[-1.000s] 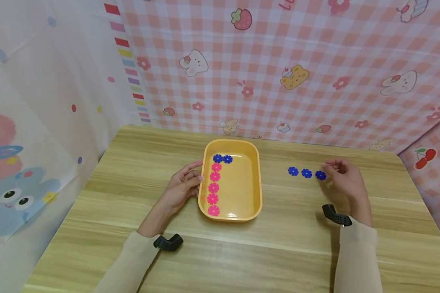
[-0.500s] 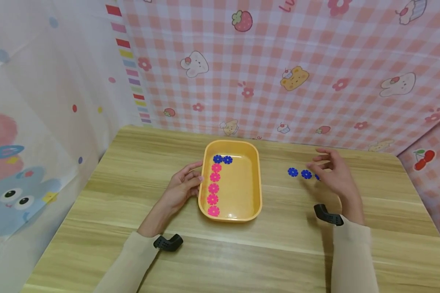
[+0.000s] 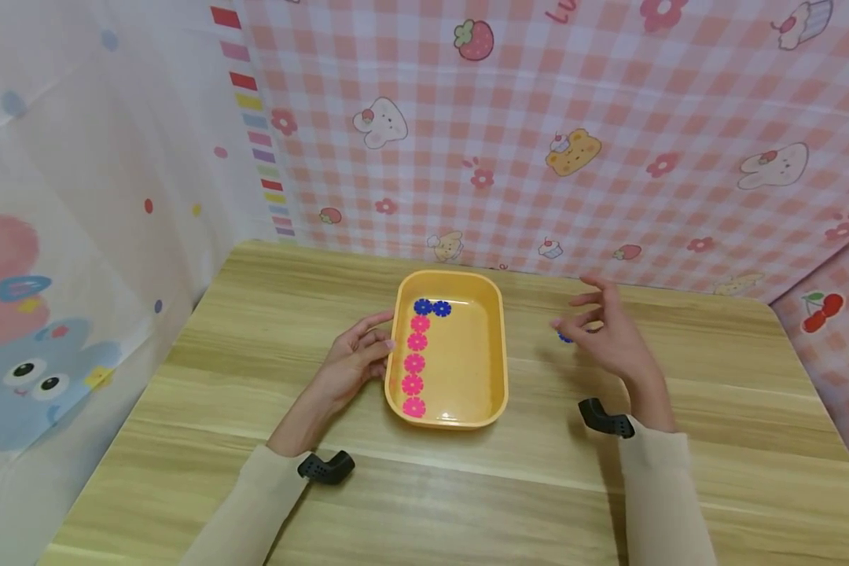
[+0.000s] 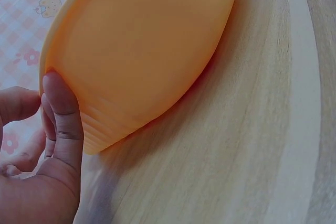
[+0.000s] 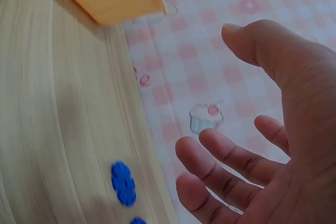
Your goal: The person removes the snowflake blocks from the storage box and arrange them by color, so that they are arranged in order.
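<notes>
A yellow rectangular tray (image 3: 504,354) sits on the wooden table, with a row of several pink snowflake discs (image 3: 415,363) along its left side. Two blue snowflake discs (image 3: 432,308) lie at its far left corner. My left hand (image 3: 350,362) holds the tray's left rim, thumb on top and a finger against the outer wall (image 4: 136,51). My right hand (image 3: 611,334) hovers over the table right of the tray, thumb and fingers apart with nothing between them. Below it, a blue disc (image 5: 124,184) and part of another blue disc (image 5: 138,220) show; the hand hides others in the head view.
A pink checked cloth (image 3: 424,157) rises behind the table's back edge, and a white printed cloth (image 3: 113,259) hangs at the left. The wooden tabletop (image 3: 467,495) extends in front of the tray. Each wrist wears a black camera mount (image 3: 607,419).
My right hand has moved left from beyond the rightmost loose blue disc to over the row, and its fingers have spread. The left hand and tray stay put.
</notes>
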A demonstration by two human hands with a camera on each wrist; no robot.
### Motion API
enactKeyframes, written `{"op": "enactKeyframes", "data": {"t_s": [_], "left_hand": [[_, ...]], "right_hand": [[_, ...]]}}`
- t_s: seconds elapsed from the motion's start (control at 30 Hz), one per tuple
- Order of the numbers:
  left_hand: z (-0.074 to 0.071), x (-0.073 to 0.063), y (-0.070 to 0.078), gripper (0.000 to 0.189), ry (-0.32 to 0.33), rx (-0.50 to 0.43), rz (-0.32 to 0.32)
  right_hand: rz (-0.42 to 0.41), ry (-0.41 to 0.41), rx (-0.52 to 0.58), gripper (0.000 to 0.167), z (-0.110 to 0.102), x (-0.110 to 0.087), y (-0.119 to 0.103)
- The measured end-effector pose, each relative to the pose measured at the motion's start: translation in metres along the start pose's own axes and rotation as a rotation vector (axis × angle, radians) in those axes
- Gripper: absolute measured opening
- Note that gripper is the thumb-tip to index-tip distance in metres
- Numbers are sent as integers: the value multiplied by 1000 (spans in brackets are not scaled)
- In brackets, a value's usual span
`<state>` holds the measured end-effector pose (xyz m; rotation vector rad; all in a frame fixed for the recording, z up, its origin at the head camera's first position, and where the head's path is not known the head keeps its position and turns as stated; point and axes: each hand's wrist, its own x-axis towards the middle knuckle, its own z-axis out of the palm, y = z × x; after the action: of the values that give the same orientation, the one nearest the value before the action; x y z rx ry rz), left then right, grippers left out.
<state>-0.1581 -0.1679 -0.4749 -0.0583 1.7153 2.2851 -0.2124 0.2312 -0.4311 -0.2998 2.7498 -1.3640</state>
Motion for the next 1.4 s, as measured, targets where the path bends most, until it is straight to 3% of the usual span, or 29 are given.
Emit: {"op": "enactKeyframes", "data": {"t_s": [0.5,0.73,0.87,1.13,1.4], "left_hand": [[4,6,1,55,-7,11,2],[4,5,2,55,0,11,0],[3,4,2,56,-3,12,-2],[2,4,1,56,1,11,-5],[1,2,1,56,11,12,-5]], "right_hand": [[-132,-22,2,93,24,4,-36],[-168,-95,-30,93,39,12,-62],[-151,-137,-69,92,45,19,-75],[-86,-224,-254,95,55,39,-91],[-67,-326,-320,89,64,55,-108]]}}
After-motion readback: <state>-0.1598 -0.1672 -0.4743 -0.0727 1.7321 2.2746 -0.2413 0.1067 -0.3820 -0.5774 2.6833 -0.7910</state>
